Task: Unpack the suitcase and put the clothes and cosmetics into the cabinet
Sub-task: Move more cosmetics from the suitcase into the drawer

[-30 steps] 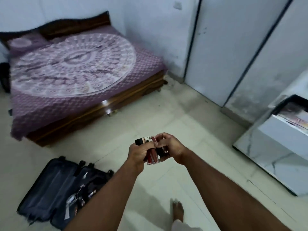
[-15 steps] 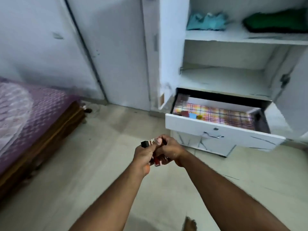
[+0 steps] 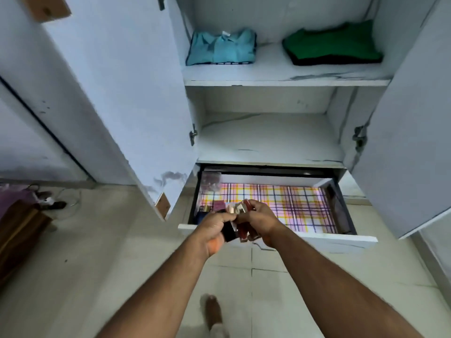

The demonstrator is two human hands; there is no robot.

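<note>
Both hands hold a bundle of cosmetics (image 3: pixel 240 226), several lipstick and gloss tubes in red, black and gold. My left hand (image 3: pixel 214 229) grips the black tubes; my right hand (image 3: pixel 258 222) clasps the red ones. They hover over the front left corner of the open white drawer (image 3: pixel 317 239), which is lined with checked paper (image 3: pixel 300 203). A few small cosmetics (image 3: pixel 210 208) lie in the drawer's left end. On the top shelf of the white cabinet (image 3: pixel 280 80) lie a folded light-blue shirt (image 3: pixel 222 48) and a folded green garment (image 3: pixel 332 47). The suitcase is out of view.
The cabinet's left door (image 3: pixel 117 98) and right door (image 3: pixel 415 123) stand open on either side. The middle shelf (image 3: pixel 268 140) is bare. A corner of the wooden bed (image 3: pixel 19 230) shows at far left, with a cable (image 3: pixel 53 202) on the tiled floor. My foot (image 3: pixel 213 313) is below.
I turned from the bed and suitcase toward the cabinet and stepped close. The hands, still holding the cosmetics, now sit over the open drawer.
</note>
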